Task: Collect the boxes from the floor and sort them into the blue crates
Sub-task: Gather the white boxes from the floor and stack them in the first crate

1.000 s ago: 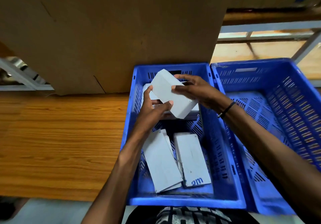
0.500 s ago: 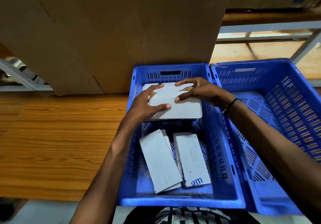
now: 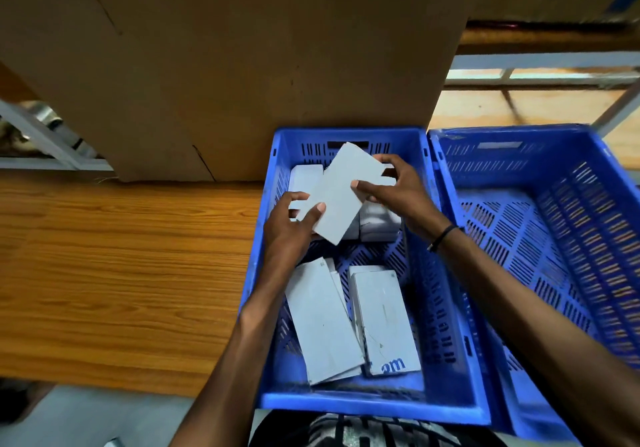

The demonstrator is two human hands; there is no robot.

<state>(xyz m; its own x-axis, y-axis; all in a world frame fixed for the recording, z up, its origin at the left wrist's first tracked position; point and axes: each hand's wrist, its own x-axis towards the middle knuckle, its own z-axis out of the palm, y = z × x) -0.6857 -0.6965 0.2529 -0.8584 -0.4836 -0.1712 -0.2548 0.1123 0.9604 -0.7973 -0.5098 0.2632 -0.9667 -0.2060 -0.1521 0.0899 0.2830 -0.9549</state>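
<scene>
Lifting a white box (image 3: 341, 192) back off the far stack (image 3: 379, 219) in the left crate (image 3: 446, 308); half a second ago it lay flat. Left hand (image 3: 289, 226) and right hand (image 3: 398, 192) pinch its ends, tilted. Placement unsettled; right crate (image 3: 561, 238) untouched.

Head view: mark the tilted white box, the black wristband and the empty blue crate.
tilted white box (image 3: 341, 192), head view, middle of its top face
black wristband (image 3: 444, 235), head view, on the band
empty blue crate (image 3: 505, 133), head view, far rim
</scene>
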